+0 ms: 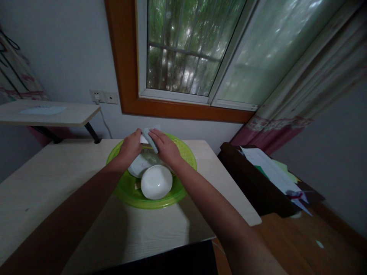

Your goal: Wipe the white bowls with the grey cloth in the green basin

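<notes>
"Over the far side of the green basin, what do we hold?"
"Our left grip is closed on a white piece, partly hidden; our right grip clasps a grey cloth."
"And our bowl?"
"Near side, inside the basin, on the worktop."

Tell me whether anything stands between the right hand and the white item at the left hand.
The gray cloth does: it lies under the fingers of the right hand, between them and the white item at the left hand. Nothing else visible stands there.
</notes>
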`<state>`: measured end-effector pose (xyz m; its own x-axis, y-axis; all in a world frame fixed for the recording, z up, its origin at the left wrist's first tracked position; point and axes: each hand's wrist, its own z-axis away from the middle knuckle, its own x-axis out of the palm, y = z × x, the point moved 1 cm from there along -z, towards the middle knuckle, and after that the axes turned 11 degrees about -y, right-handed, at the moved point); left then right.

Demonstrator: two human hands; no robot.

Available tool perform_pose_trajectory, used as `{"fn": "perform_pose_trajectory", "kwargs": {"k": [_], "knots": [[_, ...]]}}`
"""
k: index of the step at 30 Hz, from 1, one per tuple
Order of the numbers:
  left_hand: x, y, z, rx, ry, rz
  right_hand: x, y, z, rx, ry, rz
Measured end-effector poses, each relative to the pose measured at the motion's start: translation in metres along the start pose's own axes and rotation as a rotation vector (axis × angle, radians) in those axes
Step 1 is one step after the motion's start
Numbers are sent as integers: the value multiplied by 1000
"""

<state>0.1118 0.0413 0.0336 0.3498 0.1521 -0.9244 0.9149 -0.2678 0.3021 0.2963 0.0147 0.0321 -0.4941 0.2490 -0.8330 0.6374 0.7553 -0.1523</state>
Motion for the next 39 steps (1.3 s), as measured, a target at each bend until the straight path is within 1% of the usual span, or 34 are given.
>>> {"fn": "perform_pose_trajectory", "kwargs": {"k": [3,7,14,18,24,27,31,35,39], "knots": [[-3,1,2,6,42,14,0,9,1,42,47,-28],[-5,-2,3,3,114,69,2,22,4,156,111,-68],[-4,-5,2,80,183,151,4,22,4,275,140,-120],[-5,-1,2,114,183,215,7,29,5,348,184,-189],[-3,3,-1,187,127,306,7,43,6,518,216,-289],[0,3,-2,164,84,296,7,44,5,512,226,-326],[4,-2,-4,127,-37,281,10,44,6,454,252,-370],[6,-7,-5,105,-18,308,14,44,6,441,211,-368],[5,-5,-3,66,10,281,13,42,5,401,170,-310]]}}
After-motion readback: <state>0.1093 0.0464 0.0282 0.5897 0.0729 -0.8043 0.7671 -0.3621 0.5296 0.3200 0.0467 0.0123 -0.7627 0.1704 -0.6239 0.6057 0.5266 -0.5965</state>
